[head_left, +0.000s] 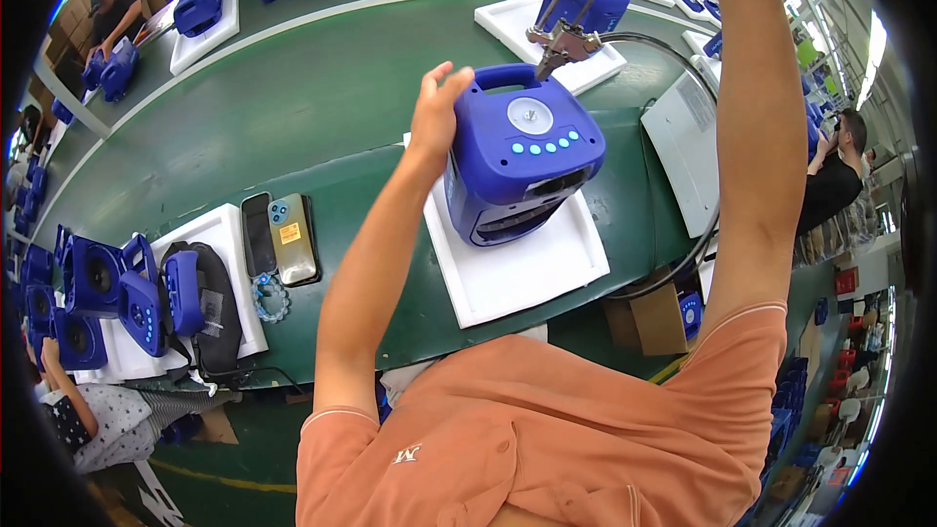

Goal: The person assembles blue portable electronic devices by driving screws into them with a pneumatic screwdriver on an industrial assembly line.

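Observation:
A blue portable speaker [527, 141] with a carry handle, a round dial and a row of light-blue buttons on top sits on a white foam tray [488, 283] in front of me. My left hand [436, 112] grips its left upper edge, beside the handle; some fingers are hidden behind the case. A metal clamp-like fitting [564, 44], with rods rising from it and a black cable, hangs over the speaker's far right corner. Up past the top edge of the picture reaches my right arm [756, 137]; that hand is outside the view.
Two phones [293, 239] and a bead bracelet [270, 298] lie on the green bench to the left, beside speaker parts [142, 312] on foam. A pale panel [680, 151] stands right. Beyond runs a curved line with more speakers [200, 2]. Other people work on both sides.

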Motion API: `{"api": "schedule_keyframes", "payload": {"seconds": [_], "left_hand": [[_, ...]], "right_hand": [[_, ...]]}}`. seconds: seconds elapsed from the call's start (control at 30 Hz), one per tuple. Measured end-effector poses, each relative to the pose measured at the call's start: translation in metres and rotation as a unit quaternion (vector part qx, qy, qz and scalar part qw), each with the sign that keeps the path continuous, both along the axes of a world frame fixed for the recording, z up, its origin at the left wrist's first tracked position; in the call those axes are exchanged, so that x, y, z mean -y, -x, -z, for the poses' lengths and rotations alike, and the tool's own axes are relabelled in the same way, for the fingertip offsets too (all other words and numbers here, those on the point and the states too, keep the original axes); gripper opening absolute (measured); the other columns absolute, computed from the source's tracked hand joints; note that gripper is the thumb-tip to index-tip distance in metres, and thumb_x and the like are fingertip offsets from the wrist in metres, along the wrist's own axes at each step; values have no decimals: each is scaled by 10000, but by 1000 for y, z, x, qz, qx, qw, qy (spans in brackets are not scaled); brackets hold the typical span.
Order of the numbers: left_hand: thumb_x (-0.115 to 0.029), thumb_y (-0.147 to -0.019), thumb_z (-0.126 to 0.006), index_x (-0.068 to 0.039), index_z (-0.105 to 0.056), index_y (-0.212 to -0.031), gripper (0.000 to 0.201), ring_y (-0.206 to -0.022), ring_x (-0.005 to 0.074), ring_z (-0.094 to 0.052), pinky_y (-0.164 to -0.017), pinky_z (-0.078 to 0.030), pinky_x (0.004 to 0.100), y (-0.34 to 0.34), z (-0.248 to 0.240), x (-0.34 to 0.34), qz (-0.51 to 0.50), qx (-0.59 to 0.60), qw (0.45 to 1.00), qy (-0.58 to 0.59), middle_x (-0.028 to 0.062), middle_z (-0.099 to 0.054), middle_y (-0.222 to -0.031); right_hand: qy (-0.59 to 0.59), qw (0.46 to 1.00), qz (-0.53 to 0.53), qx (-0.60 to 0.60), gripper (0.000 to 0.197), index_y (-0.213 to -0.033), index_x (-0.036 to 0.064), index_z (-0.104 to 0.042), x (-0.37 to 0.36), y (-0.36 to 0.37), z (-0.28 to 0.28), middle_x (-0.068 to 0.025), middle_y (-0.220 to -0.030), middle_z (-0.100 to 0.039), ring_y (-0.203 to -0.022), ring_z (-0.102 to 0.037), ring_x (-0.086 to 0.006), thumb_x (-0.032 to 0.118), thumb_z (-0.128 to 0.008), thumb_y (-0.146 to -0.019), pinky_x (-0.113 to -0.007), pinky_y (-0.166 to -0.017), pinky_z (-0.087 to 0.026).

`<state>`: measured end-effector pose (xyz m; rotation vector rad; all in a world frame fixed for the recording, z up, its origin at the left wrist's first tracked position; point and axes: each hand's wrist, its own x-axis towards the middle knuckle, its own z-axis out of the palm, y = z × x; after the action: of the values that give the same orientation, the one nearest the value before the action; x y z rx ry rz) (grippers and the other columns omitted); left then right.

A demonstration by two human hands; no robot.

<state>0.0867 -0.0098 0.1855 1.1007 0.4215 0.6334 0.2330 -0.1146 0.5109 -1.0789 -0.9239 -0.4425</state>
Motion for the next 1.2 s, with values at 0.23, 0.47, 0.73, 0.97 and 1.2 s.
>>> {"api": "schedule_keyframes", "payload": {"seconds": [0.23, 0.47, 0.73, 0.97, 1.2], "left_hand": [[-198, -931, -682, 12, -631, -1272, 403, -808, 136, -674, -743, -551, 257, -28, 2, -17, 113, -41, 993, 1, 97, -705, -970], [-151, -946, -650, 20, -640, -1256, 354, -764, 109, -660, -690, -546, 230, -22, -2, -12, 86, -31, 996, 9, 72, -691, -922], [-137, -951, -644, 34, -624, -1268, 360, -762, 107, -658, -682, -545, 230, -22, 0, -12, 90, -20, 996, 18, 82, -690, -932], [-136, -973, -627, 4, -613, -1292, 348, -834, 121, -697, -755, -602, 239, -19, 4, -17, 100, -26, 994, 24, 101, -701, -975], [-139, -970, -642, -3, -612, -1287, 346, -835, 119, -696, -744, -603, 236, -20, 1, -15, 113, -21, 992, 45, 97, -698, -982]], "right_hand": [[11, 987, 158, 39, 576, -938, 3, -677, 4, -48, 30, -41, -752, -580, -720, -528, -153, 497, -428, -1101, -345, -680, -441], [13, 977, 179, 112, 531, -863, 25, -644, -8, -49, 54, -12, -713, -553, -646, -497, -120, 452, -445, -1107, -320, -604, -404], [20, 982, 156, 104, 561, -903, 1, -642, -18, -51, 70, -41, -732, -577, -690, -519, -171, 478, -430, -1107, -357, -646, -425], [64, 972, 195, 114, 562, -924, -3, -651, -23, -44, 83, -44, -749, -591, -680, -527, -173, 479, -430, -1109, -360, -659, -444], [52, 989, 99, 94, 539, -925, 8, -649, -31, -40, 101, -28, -765, -597, -699, -539, -144, 468, -440, -1111, -340, -690, -469]]}}
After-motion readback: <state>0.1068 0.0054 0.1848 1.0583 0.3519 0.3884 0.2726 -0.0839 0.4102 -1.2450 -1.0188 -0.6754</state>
